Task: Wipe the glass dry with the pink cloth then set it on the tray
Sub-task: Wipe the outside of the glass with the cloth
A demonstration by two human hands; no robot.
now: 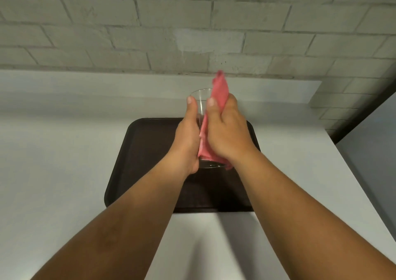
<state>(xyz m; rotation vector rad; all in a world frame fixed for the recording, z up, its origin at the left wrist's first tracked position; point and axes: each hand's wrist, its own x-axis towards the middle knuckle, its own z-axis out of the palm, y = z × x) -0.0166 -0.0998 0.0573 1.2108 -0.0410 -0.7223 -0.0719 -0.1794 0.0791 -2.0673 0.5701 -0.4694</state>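
I hold a clear drinking glass (201,99) in the air above the dark brown tray (150,151). My left hand (187,138) grips the glass along its left side, thumb near the rim. My right hand (227,134) presses the pink cloth (220,89) against the right side of the glass. The cloth sticks up past the rim and hangs down between my hands to the glass base (211,165). Most of the glass wall is hidden by my hands and the cloth.
The tray lies on a white counter (64,151) that ends at a grey brick wall (150,22). The counter's right edge (351,172) drops off beside a dark gap.
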